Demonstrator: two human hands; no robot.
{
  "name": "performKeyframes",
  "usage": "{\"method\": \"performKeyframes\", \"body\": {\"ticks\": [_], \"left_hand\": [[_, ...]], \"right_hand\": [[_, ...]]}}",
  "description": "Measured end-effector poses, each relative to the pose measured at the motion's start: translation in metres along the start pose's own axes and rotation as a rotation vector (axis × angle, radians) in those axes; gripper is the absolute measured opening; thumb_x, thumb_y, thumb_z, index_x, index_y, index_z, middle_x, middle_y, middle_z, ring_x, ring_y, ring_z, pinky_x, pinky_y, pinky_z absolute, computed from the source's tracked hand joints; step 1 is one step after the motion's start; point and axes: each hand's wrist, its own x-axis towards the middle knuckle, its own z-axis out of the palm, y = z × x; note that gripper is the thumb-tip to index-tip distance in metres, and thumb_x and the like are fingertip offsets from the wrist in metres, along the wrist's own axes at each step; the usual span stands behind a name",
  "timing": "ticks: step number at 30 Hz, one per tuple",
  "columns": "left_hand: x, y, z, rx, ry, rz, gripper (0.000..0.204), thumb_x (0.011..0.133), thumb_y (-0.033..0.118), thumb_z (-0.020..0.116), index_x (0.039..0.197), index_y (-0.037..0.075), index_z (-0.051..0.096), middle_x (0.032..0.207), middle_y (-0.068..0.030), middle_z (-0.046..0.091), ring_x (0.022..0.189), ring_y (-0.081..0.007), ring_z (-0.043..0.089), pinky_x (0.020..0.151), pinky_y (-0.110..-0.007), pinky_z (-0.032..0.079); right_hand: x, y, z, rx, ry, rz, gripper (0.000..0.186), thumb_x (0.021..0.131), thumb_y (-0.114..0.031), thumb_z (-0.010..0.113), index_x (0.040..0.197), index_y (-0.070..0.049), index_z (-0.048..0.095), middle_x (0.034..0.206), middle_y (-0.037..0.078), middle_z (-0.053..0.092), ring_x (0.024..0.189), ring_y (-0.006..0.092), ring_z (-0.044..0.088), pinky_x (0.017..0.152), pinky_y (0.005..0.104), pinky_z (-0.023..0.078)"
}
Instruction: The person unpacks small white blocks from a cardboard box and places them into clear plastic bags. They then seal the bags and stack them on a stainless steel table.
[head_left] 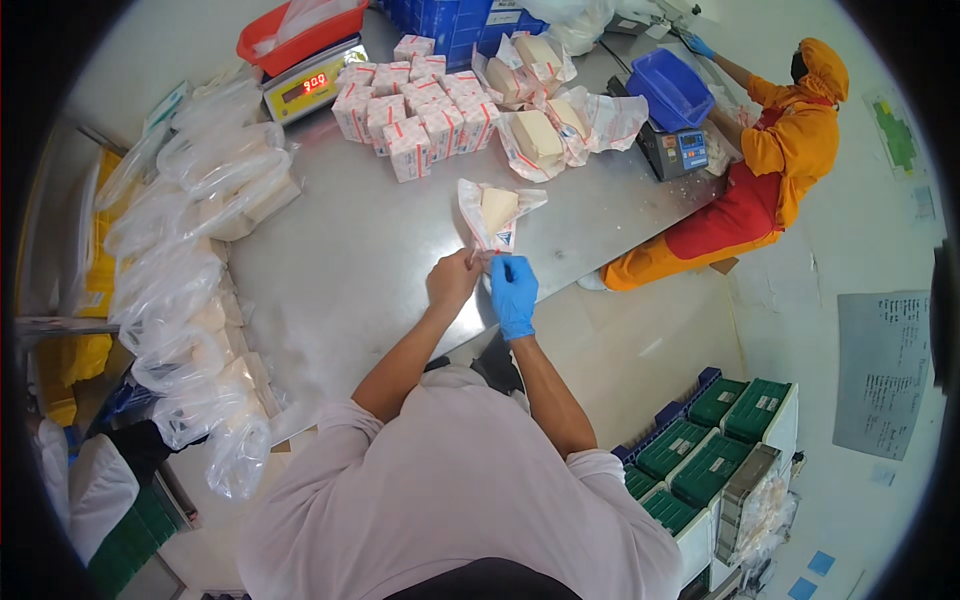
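A pale cream block [499, 210] lies on an opened white wrapper [472, 204] with red and blue print, near the front of the steel table. My bare left hand [455, 278] and my right hand [514, 290], in a blue glove, meet at the wrapper's near end. The fingers of both hands are closed on that end. More unwrapped blocks [537, 135] rest on spread wrappers farther right. Beyond and left of my hands, several wrapped blocks [409, 150] stand packed together in matching printed paper.
Clear plastic bags [190, 290] of pale blocks line the table's left side. A yellow scale [318, 82] under a red tray [290, 40] and a blue crate [450, 30] stand behind. A co-worker in orange [790, 140] is by a blue bin [668, 88]; green-topped crates [712, 468] are lower right.
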Motion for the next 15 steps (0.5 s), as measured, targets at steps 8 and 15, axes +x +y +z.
{"method": "performKeyframes", "body": {"ticks": [8, 15], "left_hand": [[0.001, -0.001, -0.001, -0.039, 0.096, 0.207, 0.022, 0.082, 0.025, 0.071, 0.077, 0.009, 0.059, 0.071, -0.0114, 0.061, 0.064, -0.0341, 0.06, 0.058, -0.048, 0.046], [0.028, 0.021, -0.041, 0.096, 0.245, 0.928, 0.018, 0.075, 0.015, 0.072, 0.084, 0.009, 0.058, 0.084, -0.0049, 0.058, 0.08, -0.0237, 0.055, 0.069, -0.037, 0.042]], "right_hand": [[0.022, -0.002, -0.004, -0.239, -0.146, 0.314, 0.043, 0.086, -0.038, 0.065, 0.079, 0.004, 0.069, 0.067, 0.012, 0.064, 0.061, 0.0164, 0.057, 0.059, 0.0344, 0.046], [0.039, -0.016, -0.02, 0.068, -0.282, 0.261, 0.026, 0.09, -0.019, 0.056, 0.081, 0.004, 0.067, 0.07, 0.009, 0.065, 0.061, 0.0136, 0.056, 0.06, 0.0299, 0.047]]}}
